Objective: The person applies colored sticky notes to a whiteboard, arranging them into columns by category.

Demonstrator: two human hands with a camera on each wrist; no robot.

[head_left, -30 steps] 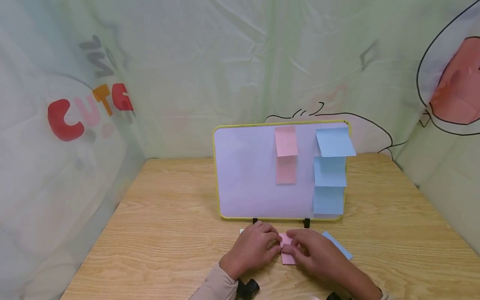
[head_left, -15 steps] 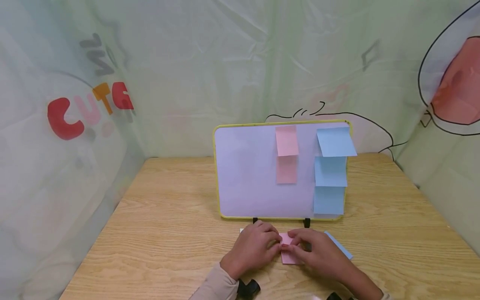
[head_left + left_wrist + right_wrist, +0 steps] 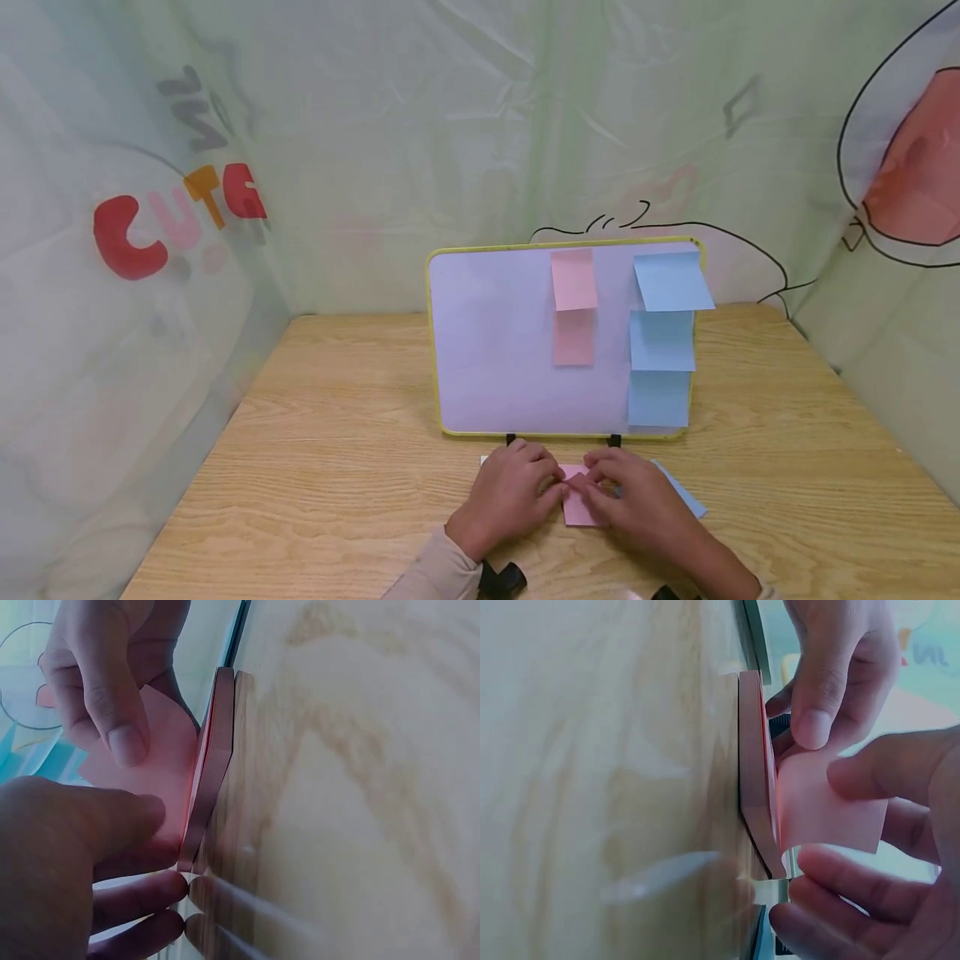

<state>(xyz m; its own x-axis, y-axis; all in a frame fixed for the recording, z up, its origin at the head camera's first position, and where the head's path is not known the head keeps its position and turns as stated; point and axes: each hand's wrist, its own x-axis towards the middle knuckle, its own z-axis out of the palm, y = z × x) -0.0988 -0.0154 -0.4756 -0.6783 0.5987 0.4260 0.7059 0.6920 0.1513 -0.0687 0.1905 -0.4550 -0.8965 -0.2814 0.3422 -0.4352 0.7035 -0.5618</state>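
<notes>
A pink sticky-note pad (image 3: 579,512) lies on the table in front of the whiteboard, between both hands. Its top sheet, a pink sticky note (image 3: 821,806), bends up from the pad in both wrist views. My right hand (image 3: 637,500) pinches this note between thumb and fingers. From the left side, my left hand (image 3: 512,490) holds the same note, its thumb (image 3: 135,817) against the paper and fingertips right at the pad's end. Seen edge-on, the pad (image 3: 214,750) sits close to the tabletop.
A yellow-framed whiteboard (image 3: 495,342) stands behind on black feet, bearing two pink notes (image 3: 573,279) and three blue notes (image 3: 660,398). A blue pad (image 3: 681,490) lies beyond the right hand. A white corner (image 3: 483,460) shows behind the left hand.
The pink note's lifted part now stands higher, with a peaked fold. My right hand's fingers have shifted slightly up and right; the left hand has barely moved.
</notes>
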